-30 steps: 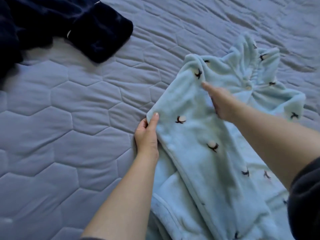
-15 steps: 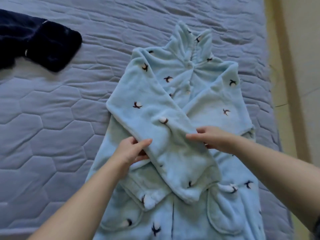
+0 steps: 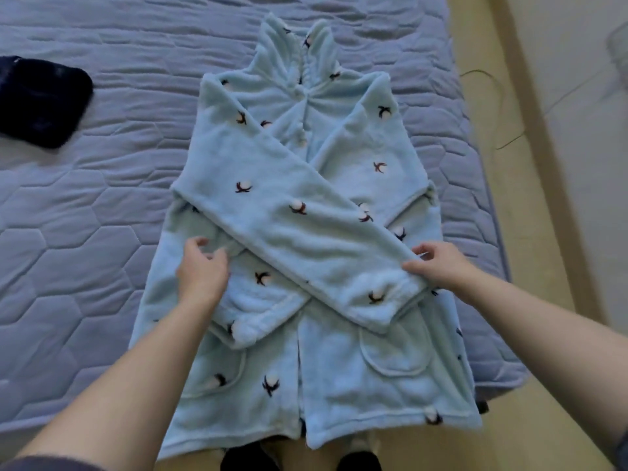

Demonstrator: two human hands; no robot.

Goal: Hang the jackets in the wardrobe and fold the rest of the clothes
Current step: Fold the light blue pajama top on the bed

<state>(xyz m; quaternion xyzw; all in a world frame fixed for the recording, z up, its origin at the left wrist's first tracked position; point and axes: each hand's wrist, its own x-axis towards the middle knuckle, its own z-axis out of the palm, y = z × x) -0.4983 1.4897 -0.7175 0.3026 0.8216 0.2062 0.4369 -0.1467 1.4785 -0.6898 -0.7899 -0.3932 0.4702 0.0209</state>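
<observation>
Head view: a pale blue robe [image 3: 339, 368] lies flat, front up, on the bed [image 3: 85, 232], sleeves crossed over its chest. The left hand [image 3: 202, 271] rests at the robe's left side, fingers curled; whether it holds fabric I cannot tell. The right hand [image 3: 441, 266] pinches the top sleeve [image 3: 299, 232] near its cuff. The robe's hem overhangs the bed's near edge. Its right side runs just beside the bed's right edge. Bare quilt spreads left of the robe, up to a dark garment [image 3: 40, 100].

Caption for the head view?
Right hand pinches, left hand touches the crossed sleeves of a light blue robe spread on a quilted bed.
</observation>
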